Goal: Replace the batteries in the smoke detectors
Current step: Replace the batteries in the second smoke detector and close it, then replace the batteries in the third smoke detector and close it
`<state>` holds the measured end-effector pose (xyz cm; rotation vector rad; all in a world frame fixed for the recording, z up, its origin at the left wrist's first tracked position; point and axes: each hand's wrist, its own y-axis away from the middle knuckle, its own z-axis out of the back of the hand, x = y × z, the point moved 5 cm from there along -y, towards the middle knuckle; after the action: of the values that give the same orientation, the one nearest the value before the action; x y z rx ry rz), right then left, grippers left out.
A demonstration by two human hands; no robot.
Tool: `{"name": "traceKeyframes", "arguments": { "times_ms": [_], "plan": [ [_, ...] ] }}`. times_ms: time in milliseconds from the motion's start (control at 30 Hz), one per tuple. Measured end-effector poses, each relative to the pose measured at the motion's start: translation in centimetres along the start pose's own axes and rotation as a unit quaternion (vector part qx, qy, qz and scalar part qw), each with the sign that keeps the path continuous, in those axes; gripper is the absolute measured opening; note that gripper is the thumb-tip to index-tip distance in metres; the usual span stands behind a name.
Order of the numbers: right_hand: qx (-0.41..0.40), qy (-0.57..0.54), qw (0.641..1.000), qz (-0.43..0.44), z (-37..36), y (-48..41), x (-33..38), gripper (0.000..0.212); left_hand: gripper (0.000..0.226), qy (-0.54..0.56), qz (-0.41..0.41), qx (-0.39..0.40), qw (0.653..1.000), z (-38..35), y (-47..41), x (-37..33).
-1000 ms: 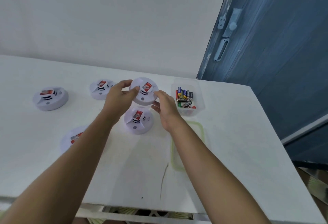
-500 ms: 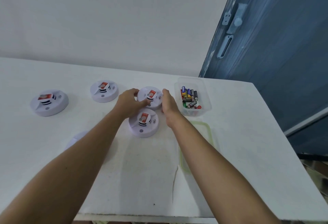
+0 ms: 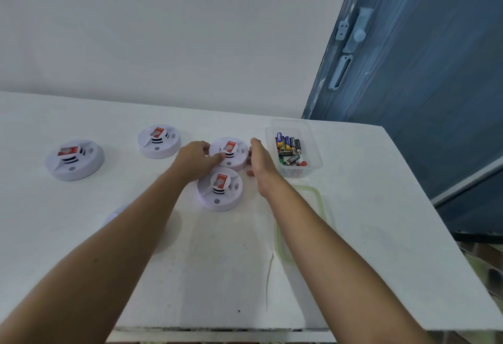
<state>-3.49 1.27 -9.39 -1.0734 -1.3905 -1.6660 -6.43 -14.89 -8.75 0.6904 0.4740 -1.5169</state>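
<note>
Down onto the table [image 3: 375,221] has come the middle detector [image 3: 230,153], which a second ago was lifted clear in both hands; it now sits flat at about the centre of the frame, face up, right against the near detector [image 3: 220,189] below it. The left hand [image 3: 197,159] grips its left rim, thumb across the top. The right hand [image 3: 260,159] stands at its right edge with fingers fairly straight and relaxed; I cannot tell if they touch it. Two more detectors [image 3: 159,140] [image 3: 74,159] lie toward the left, and a fifth [image 3: 114,214] peeks from under the left forearm. Every one I can see is closed, so how many have fresh cells is not showing. The batteries [image 3: 288,149] all lie in the clear box [image 3: 313,164] right of centre, its green-rimmed lid [image 3: 319,207] below it. I would judge that most of the job remains.
</note>
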Motion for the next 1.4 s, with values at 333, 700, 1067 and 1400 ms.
{"name": "traceKeyframes", "arguments": {
  "times_ms": [333,700,1067,1400],
  "plan": [
    [-0.029,0.084,0.988,0.124,-2.7,2.8,1.8,0.035,0.046,0.010,-0.018,-0.013,1.000,2.9,1.8,1.0],
    [0.120,0.076,0.989,0.043,-12.7,3.9,1.9,0.046,0.022,-0.017,0.101,-0.132,0.986,9.4,1.9,9.4],
    [0.072,0.096,0.993,-0.014,-16.9,0.1,0.2,0.075,0.053,-0.107,0.157,-0.104,0.976,8.3,-1.0,11.0],
    [0.098,-0.004,0.995,-0.015,-15.1,1.8,1.7,0.023,0.047,0.067,0.144,-0.138,0.978,9.6,0.0,10.2]
  ]
}}
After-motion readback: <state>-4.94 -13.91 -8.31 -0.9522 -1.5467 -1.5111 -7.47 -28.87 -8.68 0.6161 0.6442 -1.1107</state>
